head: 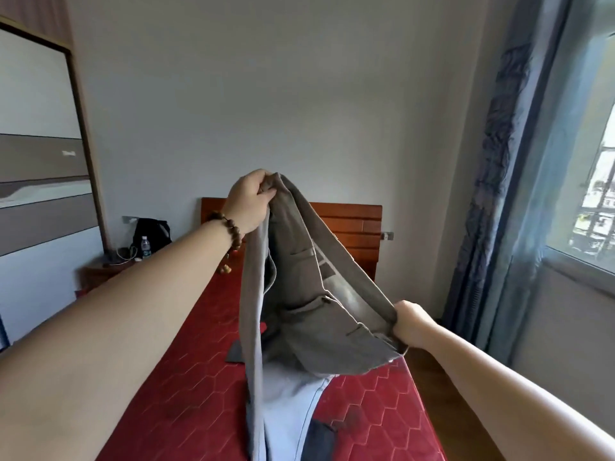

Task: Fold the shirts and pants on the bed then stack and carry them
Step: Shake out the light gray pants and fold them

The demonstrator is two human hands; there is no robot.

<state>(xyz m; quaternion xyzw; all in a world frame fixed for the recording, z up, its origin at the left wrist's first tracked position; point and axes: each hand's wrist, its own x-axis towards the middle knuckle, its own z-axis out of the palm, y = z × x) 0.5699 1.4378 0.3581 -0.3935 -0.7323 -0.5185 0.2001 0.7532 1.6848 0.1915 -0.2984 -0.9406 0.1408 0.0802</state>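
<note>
A pair of grey-brown pants (309,304) hangs in the air above the red bed (186,404). My left hand (249,201), with a bead bracelet on the wrist, grips one end of the waistband high up. My right hand (411,324) grips the other end lower and to the right. A pant leg trails down to the near edge of the view. Under it on the mattress lie a light blue garment (289,404), a dark grey piece (238,352) and a dark blue piece (321,439).
A wooden headboard (349,224) stands against the far wall. A bedside table (100,271) on the left carries a black bag (149,232) and a water bottle (145,247). A wardrobe (40,181) fills the left side; blue curtains (492,201) and a window (595,194) are on the right.
</note>
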